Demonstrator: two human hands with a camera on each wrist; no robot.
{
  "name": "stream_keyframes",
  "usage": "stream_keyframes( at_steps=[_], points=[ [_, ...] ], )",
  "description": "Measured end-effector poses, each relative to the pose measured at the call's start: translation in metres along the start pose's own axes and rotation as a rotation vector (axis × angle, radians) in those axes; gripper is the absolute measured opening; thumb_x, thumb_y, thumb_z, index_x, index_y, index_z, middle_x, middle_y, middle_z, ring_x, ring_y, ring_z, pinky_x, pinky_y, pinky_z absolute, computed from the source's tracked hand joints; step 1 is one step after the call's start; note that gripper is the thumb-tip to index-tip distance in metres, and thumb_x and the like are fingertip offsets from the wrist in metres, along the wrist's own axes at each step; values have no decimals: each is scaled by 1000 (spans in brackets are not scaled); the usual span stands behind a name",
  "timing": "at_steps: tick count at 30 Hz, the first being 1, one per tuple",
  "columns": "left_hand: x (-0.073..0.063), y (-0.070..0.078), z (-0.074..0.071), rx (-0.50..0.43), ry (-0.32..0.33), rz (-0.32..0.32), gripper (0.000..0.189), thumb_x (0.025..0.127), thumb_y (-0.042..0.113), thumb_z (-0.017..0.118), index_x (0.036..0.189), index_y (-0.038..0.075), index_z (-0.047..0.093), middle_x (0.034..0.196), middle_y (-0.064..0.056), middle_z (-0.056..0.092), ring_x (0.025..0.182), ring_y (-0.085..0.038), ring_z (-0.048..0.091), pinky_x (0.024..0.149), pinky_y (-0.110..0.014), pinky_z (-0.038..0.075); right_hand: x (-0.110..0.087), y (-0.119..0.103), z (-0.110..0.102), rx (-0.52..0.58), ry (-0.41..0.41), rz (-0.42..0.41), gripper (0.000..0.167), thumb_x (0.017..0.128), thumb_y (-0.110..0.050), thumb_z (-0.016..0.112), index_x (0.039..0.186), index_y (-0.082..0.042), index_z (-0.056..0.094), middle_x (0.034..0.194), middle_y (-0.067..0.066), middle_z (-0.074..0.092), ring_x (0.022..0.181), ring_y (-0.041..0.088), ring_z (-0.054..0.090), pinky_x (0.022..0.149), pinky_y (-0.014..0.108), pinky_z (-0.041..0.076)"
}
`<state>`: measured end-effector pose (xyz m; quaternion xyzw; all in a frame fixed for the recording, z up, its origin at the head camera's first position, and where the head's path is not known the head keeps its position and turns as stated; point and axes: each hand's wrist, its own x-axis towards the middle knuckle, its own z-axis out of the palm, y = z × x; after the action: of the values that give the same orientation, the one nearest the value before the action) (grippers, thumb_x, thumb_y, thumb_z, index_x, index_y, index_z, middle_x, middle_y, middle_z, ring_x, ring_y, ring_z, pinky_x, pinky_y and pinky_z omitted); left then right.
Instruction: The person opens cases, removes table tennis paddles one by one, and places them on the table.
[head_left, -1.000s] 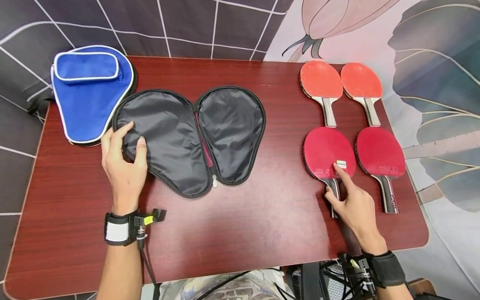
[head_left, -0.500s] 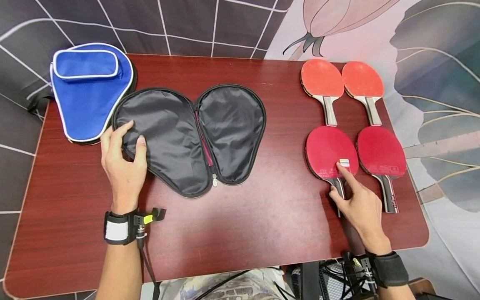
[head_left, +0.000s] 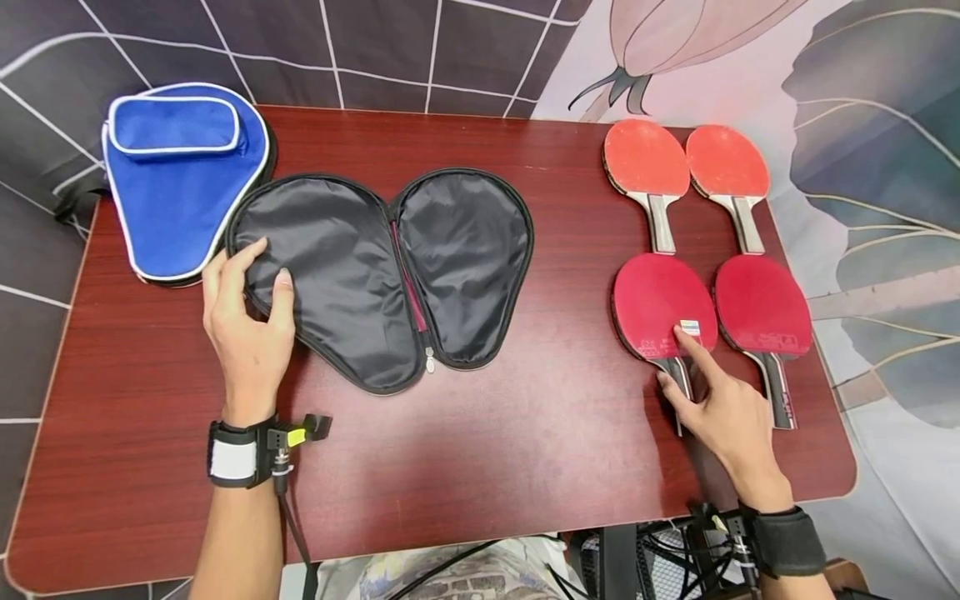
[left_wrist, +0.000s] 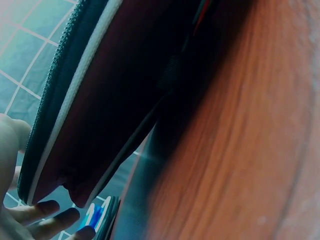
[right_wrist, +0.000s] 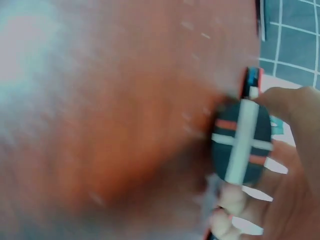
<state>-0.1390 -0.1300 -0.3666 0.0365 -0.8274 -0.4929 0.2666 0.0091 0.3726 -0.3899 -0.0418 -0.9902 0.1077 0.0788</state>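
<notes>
My left hand (head_left: 251, 342) holds the left edge of a black-lined table tennis bat case (head_left: 330, 275), thumb over the lining. The case lies spread in two halves, its zip pull at the front of the fold. In the left wrist view, the case's rim (left_wrist: 65, 100) is lifted off the table, with fingers (left_wrist: 55, 222) beneath it. At the right, my right hand (head_left: 727, 417) grips the dark handle of a red table tennis bat (head_left: 656, 296), forefinger on the rubber near a small label. The right wrist view shows the handle's striped butt (right_wrist: 242, 145) among the curled fingers.
A second red bat (head_left: 761, 304) lies just right of the gripped one. Behind them are two orange bats (head_left: 645, 158). A blue case (head_left: 183, 200) with white piping lies at the back left, beside the black-lined one. The brown table (head_left: 480, 467) meets a tiled-pattern backdrop.
The gripped bat has shifted slightly right and its handle has swung right, with the right hand moving along. The left hand and the case have stayed in place.
</notes>
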Motion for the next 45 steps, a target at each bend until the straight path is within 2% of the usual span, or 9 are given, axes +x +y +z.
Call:
stream_keyframes(
  at_steps=[7,14,18,24,32,37,40,43,45],
  points=[
    [2,-23,-1,47,1,-2,38,85,13,70,122,20,68,125,-4,57,122,-11,47,104,-27,32,8,0,-11,17,-110,-37,67,83,-42,74,143,-28,49,53,-7,34,41,3,20,36,27,17],
    [2,4,-8,18,3,8,47,84,3,65,131,10,60,130,-8,56,126,-12,46,107,-28,30,40,-28,-17,84,55,-127,63,82,-28,77,139,-19,54,78,9,49,63,13,38,47,32,30],
    [3,13,-16,1,4,6,56,85,0,63,139,6,50,141,-4,49,132,-11,41,110,-27,27,73,-77,0,270,83,-221,62,86,-24,73,144,-19,49,115,15,57,101,27,54,78,42,45],
    [3,12,-19,-29,-17,-125,65,89,6,60,148,22,37,137,-2,53,119,-10,50,98,-21,36,108,-139,45,409,-61,-303,64,94,-35,62,149,-13,37,149,11,39,138,26,35,110,44,29],
    [5,-5,-9,-50,15,-301,42,93,11,60,135,12,56,101,2,56,81,-7,47,70,-19,35,115,-154,80,333,-138,-272,66,95,-34,60,148,-2,35,156,16,25,144,34,22,107,59,25],
    [11,-25,-8,-289,46,-416,22,91,6,62,112,2,67,77,4,52,64,-8,46,60,-19,37,115,-153,79,338,-127,-260,67,95,-34,61,148,-4,35,157,14,25,144,32,21,108,58,24],
    [18,-21,-11,-489,55,-458,16,90,5,64,104,-1,70,70,-2,54,56,-11,45,50,-20,37,119,-155,78,328,-126,-273,67,94,-35,61,148,-5,36,157,13,26,144,31,22,108,57,25],
    [29,-2,-11,-544,23,-402,17,90,5,66,105,-1,72,74,-4,59,57,-11,47,49,-20,38,122,-157,77,318,-130,-275,67,94,-37,61,148,-5,37,156,12,27,144,32,23,108,57,25],
    [37,17,-8,-483,-20,-311,19,90,5,66,105,-4,72,77,-3,57,63,-9,48,56,-19,38,123,-157,77,317,-133,-273,68,94,-37,61,148,-6,37,156,13,28,144,32,23,108,57,25]
  ],
)
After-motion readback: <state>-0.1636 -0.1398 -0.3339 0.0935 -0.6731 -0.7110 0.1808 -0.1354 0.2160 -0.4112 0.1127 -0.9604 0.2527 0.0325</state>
